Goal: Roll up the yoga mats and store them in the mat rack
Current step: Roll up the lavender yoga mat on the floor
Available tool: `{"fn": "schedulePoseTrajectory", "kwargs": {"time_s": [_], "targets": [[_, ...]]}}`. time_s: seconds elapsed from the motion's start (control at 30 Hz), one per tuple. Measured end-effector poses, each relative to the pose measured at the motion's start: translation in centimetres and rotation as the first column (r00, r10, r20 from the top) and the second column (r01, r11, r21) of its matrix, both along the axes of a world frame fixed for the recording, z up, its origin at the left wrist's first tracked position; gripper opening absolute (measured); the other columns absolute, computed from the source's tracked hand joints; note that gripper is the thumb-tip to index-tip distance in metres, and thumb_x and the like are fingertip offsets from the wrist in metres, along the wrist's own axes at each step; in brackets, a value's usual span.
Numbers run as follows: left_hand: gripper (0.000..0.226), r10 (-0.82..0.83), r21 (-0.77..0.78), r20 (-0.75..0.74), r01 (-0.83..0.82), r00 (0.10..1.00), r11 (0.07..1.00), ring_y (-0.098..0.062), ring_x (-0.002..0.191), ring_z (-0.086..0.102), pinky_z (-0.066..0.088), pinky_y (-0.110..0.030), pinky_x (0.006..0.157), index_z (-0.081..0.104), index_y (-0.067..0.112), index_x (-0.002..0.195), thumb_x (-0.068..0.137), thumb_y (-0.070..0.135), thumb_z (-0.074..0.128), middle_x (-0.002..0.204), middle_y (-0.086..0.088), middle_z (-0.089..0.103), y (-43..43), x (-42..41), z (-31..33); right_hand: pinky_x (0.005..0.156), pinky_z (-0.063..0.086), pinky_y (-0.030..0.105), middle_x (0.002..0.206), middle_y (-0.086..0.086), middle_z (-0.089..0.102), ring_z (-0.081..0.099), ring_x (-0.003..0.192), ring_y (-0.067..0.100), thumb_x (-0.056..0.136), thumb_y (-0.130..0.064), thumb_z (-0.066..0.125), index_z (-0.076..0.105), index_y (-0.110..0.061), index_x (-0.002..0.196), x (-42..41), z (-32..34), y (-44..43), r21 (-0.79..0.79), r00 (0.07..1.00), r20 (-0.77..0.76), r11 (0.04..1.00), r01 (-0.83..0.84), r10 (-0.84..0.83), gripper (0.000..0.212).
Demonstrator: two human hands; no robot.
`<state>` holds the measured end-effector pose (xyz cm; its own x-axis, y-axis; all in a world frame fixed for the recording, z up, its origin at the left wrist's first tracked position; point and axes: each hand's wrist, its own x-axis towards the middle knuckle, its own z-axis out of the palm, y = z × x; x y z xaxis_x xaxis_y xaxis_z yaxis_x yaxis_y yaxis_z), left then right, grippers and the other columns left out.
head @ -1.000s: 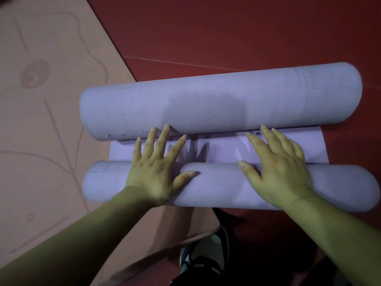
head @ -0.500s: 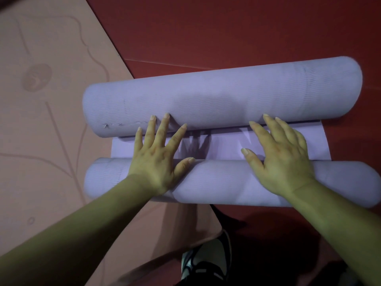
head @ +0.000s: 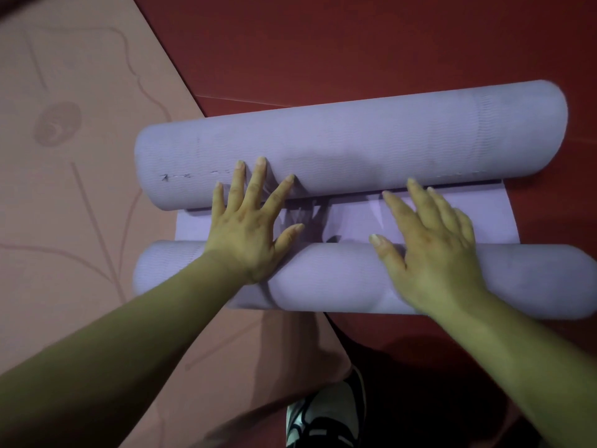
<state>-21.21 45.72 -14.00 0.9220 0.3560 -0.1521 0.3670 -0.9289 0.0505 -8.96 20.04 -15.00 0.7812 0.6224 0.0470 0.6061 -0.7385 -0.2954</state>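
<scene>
A purple yoga mat lies on the red floor, curled at both ends. Its thick far roll (head: 352,140) runs across the middle of the view. A thinner near roll (head: 323,282) lies closer to me, with a short flat strip (head: 349,218) between the two. My left hand (head: 248,227) rests flat on the near roll's left part, fingers spread, tips touching the far roll. On the near roll's right part my right hand (head: 433,240) presses with straight fingers reaching over the flat strip. No mat rack is in view.
A pink yoga mat (head: 64,189) with a line pattern lies flat on the left, partly under the purple mat's left end. Red floor (head: 355,43) stretches beyond the rolls. My shoe (head: 326,418) shows at the bottom.
Both hands have pushed the near roll forward, and the flat strip between the two rolls has grown narrower. The left fingertips now reach onto the far roll.
</scene>
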Motion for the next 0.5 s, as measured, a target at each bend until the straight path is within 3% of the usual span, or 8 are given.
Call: {"fn": "schedulePoseTrajectory", "kwargs": {"time_s": [0.2,0.5], "targets": [[0.078,0.000,0.001,-0.013,0.000,1.000,1.000,-0.033,0.156,-0.015,0.000,-0.062,0.123,0.005,0.042,0.161,0.093,0.076,0.018,0.171,-0.002,-0.014,-0.3,-0.3,0.0,0.119,0.024,0.060,0.167,0.006,0.025,0.027,0.151,0.032,0.092,-0.068,0.029,0.036,-0.029,0.155,-1.6,-1.0,-0.1,-0.150,1.000,-0.006,0.988,-0.024,0.023,0.075],[0.084,0.007,-0.021,-0.011,-0.007,1.000,1.000,-0.033,0.156,-0.010,0.001,-0.063,0.122,0.008,0.041,0.162,0.089,0.082,0.009,0.171,-0.004,-0.010,-1.5,-1.1,1.2,0.119,0.025,0.058,0.166,0.007,0.026,0.025,0.152,0.031,0.091,-0.070,0.028,0.035,-0.029,0.156,-0.5,-0.8,0.9,-0.157,1.000,-0.011,0.988,-0.001,-0.001,0.077]]}}
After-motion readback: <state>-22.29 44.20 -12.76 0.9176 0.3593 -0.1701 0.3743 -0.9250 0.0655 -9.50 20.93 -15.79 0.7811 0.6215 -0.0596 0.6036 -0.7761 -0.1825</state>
